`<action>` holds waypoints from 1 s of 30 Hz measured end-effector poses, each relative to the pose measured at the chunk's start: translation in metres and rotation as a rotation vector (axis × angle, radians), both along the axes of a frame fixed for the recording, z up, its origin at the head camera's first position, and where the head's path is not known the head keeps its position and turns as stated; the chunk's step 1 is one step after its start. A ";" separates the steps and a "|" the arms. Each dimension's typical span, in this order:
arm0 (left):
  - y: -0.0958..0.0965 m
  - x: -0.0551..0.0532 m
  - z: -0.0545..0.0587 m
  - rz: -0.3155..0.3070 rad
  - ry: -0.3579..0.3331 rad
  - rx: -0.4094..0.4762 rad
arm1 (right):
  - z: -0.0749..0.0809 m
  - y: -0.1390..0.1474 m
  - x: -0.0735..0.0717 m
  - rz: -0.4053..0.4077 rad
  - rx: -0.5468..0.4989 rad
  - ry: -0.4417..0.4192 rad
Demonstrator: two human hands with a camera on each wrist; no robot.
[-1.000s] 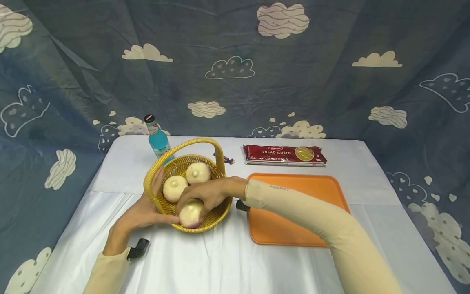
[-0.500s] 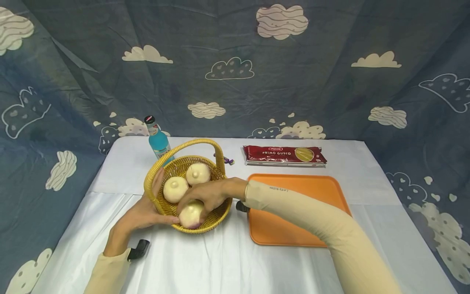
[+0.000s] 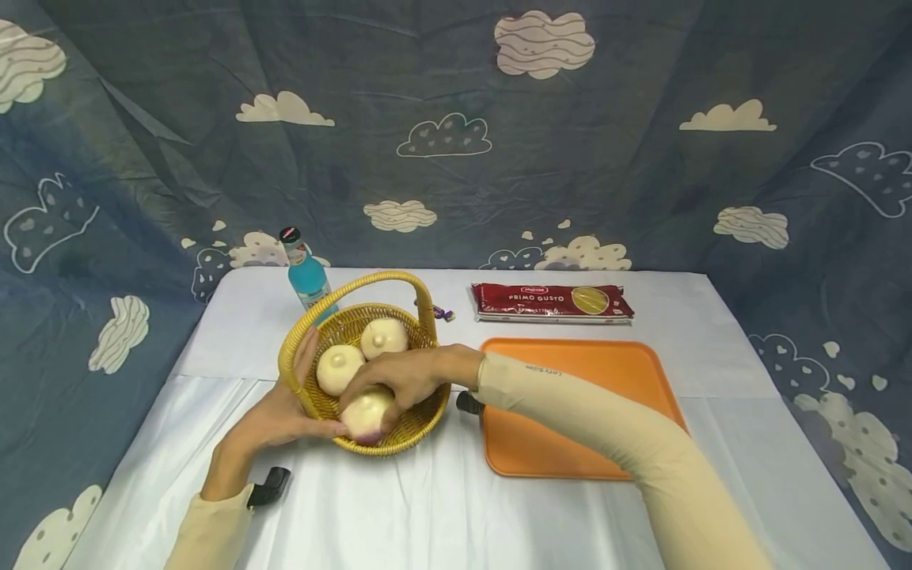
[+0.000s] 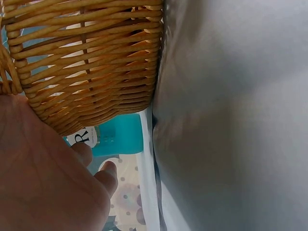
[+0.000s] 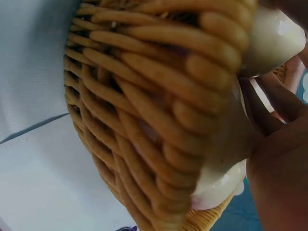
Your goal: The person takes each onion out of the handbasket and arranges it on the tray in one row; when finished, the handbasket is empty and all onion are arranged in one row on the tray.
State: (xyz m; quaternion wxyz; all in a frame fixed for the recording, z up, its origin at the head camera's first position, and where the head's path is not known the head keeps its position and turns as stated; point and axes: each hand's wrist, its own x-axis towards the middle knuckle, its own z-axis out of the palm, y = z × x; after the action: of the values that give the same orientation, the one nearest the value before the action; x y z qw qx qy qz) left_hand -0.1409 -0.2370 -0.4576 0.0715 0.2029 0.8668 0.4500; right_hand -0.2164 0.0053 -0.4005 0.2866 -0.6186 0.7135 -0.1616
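Observation:
A yellow wicker basket (image 3: 420, 427) with an arched handle stands on the white cloth, with three white turnips in it. My left hand (image 3: 274, 416) holds the basket at its left side, thumb along the front rim and fingers past the handle's base; the left wrist view shows fingertips outside the weave. Inside the basket, my right hand (image 3: 399, 376) grips the front turnip (image 3: 366, 412), which has a purple underside, close by my left thumb. Behind it sit the left turnip (image 3: 339, 369) and the back turnip (image 3: 385, 337), each with a nub on top.
A blue bottle (image 3: 308, 273) stands behind the basket at left. Small purple wrapped candies (image 3: 442, 313) lie behind it to the right. An orange tray (image 3: 570, 443) lies under my right forearm, with a red spaghetti pack (image 3: 552, 302) beyond it. A cloud-printed curtain (image 3: 456, 182) surrounds the table.
The front turnip has shifted slightly left within my right hand's grip. My left hand and the basket have stayed nearly still.

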 end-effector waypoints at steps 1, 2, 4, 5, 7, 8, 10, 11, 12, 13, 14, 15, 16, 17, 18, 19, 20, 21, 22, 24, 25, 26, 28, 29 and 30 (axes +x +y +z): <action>0.000 0.000 0.000 0.000 0.000 0.002 | 0.001 0.000 0.000 -0.005 -0.006 -0.001; 0.000 0.000 0.000 0.000 -0.002 0.004 | 0.001 0.000 0.000 -0.010 -0.013 -0.003; 0.000 0.000 0.000 -0.001 -0.002 0.009 | 0.002 0.000 -0.001 -0.009 -0.033 0.006; 0.000 0.000 0.001 0.000 -0.004 0.012 | 0.003 0.000 -0.001 -0.006 -0.044 0.016; 0.000 0.000 0.001 -0.002 -0.004 0.016 | 0.004 0.001 -0.001 0.001 -0.067 0.040; 0.000 0.000 0.001 -0.004 -0.003 0.017 | 0.005 0.001 -0.001 -0.001 -0.076 0.051; 0.000 0.000 0.001 -0.007 -0.001 0.016 | 0.007 0.003 0.000 -0.012 -0.089 0.079; -0.001 0.000 0.001 -0.010 0.001 0.014 | 0.008 0.005 0.000 -0.024 -0.094 0.089; -0.001 0.000 0.001 -0.013 0.005 0.012 | 0.010 0.006 0.000 -0.038 -0.098 0.095; -0.001 0.000 0.001 -0.014 0.008 0.009 | 0.011 0.008 0.001 -0.050 -0.103 0.096; -0.001 0.000 0.001 -0.014 0.011 0.006 | 0.012 0.010 0.001 -0.061 -0.110 0.098; -0.001 0.000 0.001 -0.015 0.012 0.005 | 0.013 0.011 0.001 -0.070 -0.118 0.100; -0.001 0.000 0.001 -0.017 0.015 0.005 | 0.014 0.013 0.002 -0.079 -0.126 0.098; -0.001 0.000 0.001 -0.018 0.017 0.004 | 0.015 0.015 0.002 -0.089 -0.134 0.098; 0.000 0.000 0.001 -0.018 0.018 0.004 | 0.016 0.017 0.002 -0.094 -0.142 0.095; 0.000 0.000 0.001 -0.018 0.019 0.004 | 0.016 0.019 0.003 -0.100 -0.150 0.096; 0.000 0.000 0.001 -0.019 0.021 0.006 | 0.017 0.021 0.003 -0.109 -0.155 0.101; 0.000 0.000 0.001 -0.021 0.021 0.009 | 0.018 0.024 0.004 -0.118 -0.163 0.103; 0.000 0.000 0.001 -0.022 0.021 0.010 | 0.018 0.026 0.004 -0.124 -0.171 0.105; 0.001 -0.001 0.001 -0.024 0.022 0.008 | 0.020 0.031 0.005 -0.138 -0.188 0.109; 0.001 -0.001 0.000 -0.024 0.027 0.004 | 0.021 0.034 0.006 -0.143 -0.198 0.108; 0.001 -0.001 0.000 -0.023 0.028 0.003 | 0.022 0.036 0.007 -0.147 -0.208 0.107; 0.001 -0.001 0.000 -0.020 0.028 -0.002 | 0.023 0.041 0.008 -0.153 -0.225 0.101; 0.001 -0.001 0.000 -0.020 0.027 -0.002 | 0.024 0.043 0.008 -0.157 -0.232 0.097; 0.001 -0.001 0.000 -0.019 0.029 -0.003 | 0.024 0.045 0.009 -0.160 -0.237 0.095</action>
State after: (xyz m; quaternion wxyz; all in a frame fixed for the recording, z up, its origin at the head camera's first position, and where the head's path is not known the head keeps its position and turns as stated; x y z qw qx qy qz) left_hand -0.1416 -0.2358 -0.4577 0.0635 0.2172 0.8664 0.4452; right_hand -0.2075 0.0502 -0.3763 0.1639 -0.5962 0.7491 -0.2377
